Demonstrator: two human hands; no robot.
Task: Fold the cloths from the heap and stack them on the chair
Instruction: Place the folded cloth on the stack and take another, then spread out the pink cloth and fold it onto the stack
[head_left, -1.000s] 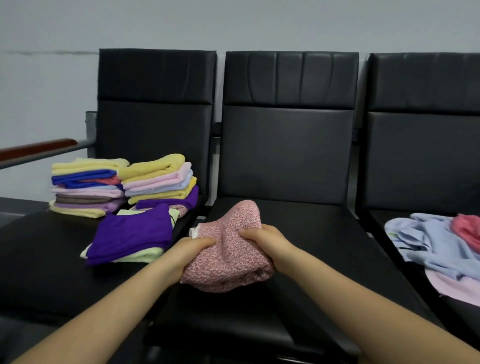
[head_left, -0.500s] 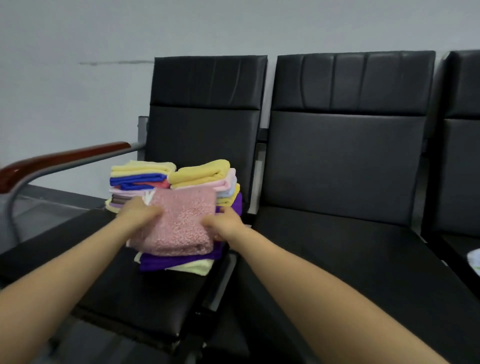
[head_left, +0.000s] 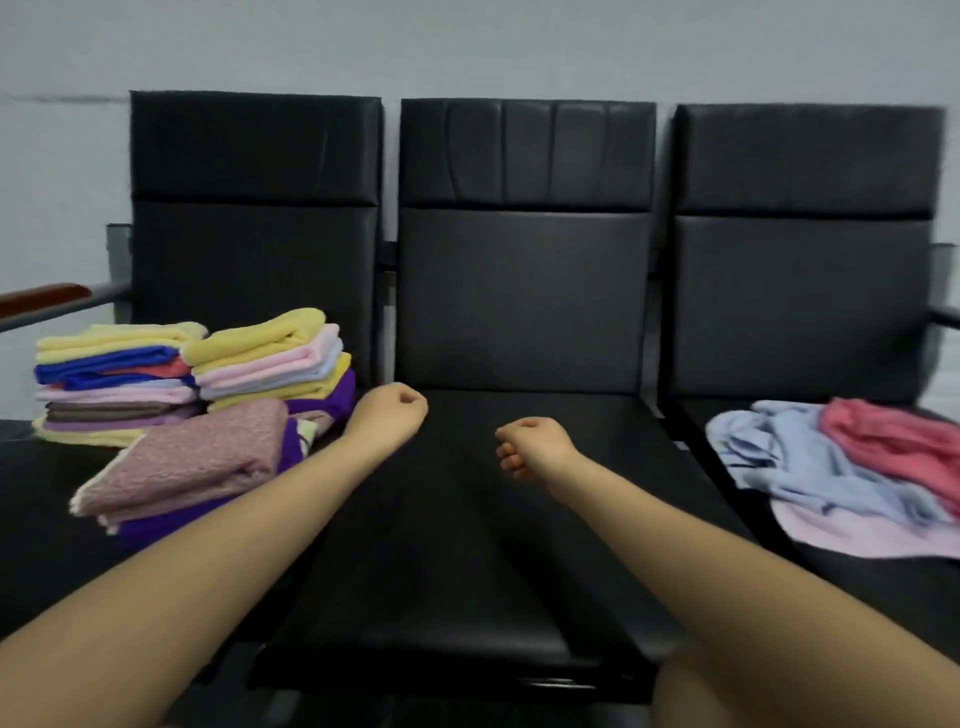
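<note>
three black padded chairs stand side by side against a pale wall. both forearms reach in over the middle chair (head_left: 524, 519), whose seat lies bare between and beyond the hands. the left hand (head_left: 387, 413) has its fingers curled into a loose fist, holding nothing; the right hand (head_left: 532, 449) is curled the same way, its fingertips tucked under so they are hard to make out. on the left chair (head_left: 249, 249), a folded pink speckled cloth (head_left: 192, 460) rests on top of a purple cloth (head_left: 156, 525), mostly hidden beneath it. behind sit two stacks of folded cloths (head_left: 197, 374), touching each other. on the right chair (head_left: 800, 291), the heap (head_left: 841, 467) of blue, red and pale pink cloths is cut off by the frame edge.
</note>
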